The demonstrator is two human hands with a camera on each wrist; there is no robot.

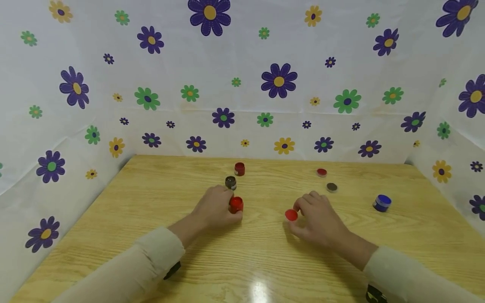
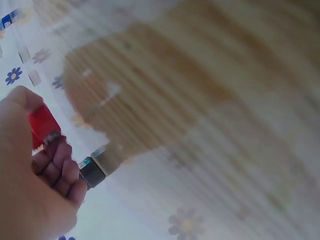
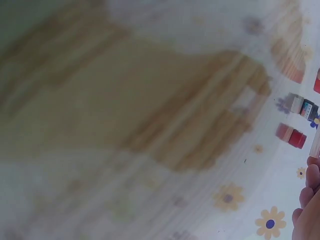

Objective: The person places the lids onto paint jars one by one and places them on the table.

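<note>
My left hand [image 1: 219, 206] grips a small open jar of bright red paint [image 1: 236, 204], upright at the wood-grain table. The left wrist view shows thumb and fingers around the red jar [image 2: 44, 125], with a black jar [image 2: 92, 172] just past the fingers. To the right, my right hand [image 1: 318, 216] pinches a round red lid [image 1: 291, 215] between thumb and fingers, its red face upward. At the edge of the right wrist view, the fingers [image 3: 311, 180] meet the lid's pale rim [image 3: 315, 145]. The open dark jar [image 1: 230, 182] stands close behind the left hand.
A dark red jar [image 1: 239, 169] stands behind the dark one. Beyond the right hand lie a dark red lid [image 1: 321, 172] and a dark grey lid [image 1: 331, 187]. A blue jar [image 1: 382, 203] stands farther right. Flower-patterned cloth [image 1: 242, 97] walls the table [image 1: 261, 252] at back and sides.
</note>
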